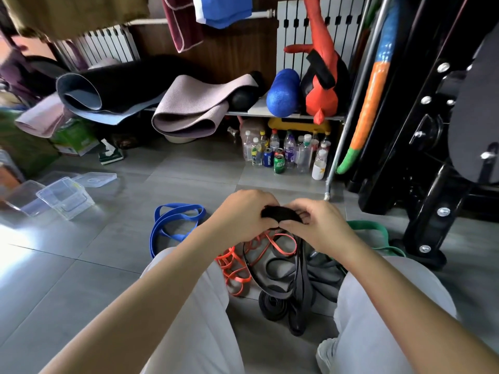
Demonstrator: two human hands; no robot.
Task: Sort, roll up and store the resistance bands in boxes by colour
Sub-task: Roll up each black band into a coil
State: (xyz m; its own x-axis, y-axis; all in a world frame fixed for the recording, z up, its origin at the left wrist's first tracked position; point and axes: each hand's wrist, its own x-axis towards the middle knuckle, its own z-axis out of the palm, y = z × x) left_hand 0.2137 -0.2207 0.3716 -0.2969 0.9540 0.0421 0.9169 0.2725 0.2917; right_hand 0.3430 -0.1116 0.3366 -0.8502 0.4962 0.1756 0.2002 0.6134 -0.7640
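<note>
Both hands hold a partly rolled black resistance band point(280, 214) in front of me above the floor. My left hand point(240, 214) grips the roll's left end and my right hand point(318, 225) pinches its right end; the band's loose tail hangs down between my knees. Under the hands lies a tangle of black bands point(283, 287) and orange bands point(235, 268). A blue band point(172, 220) lies looped on the floor to the left. A green band point(375, 228) shows at the right, behind my right wrist. Clear plastic boxes point(64, 198) stand open at the far left.
A flat clear lid point(95, 179) lies behind the boxes. Bottles and cans point(286, 152) stand under a low shelf with rolled mats point(189, 109) and a blue foam roller point(283, 93). A black machine frame point(432, 157) fills the right side. My knees point(194, 306) flank the pile.
</note>
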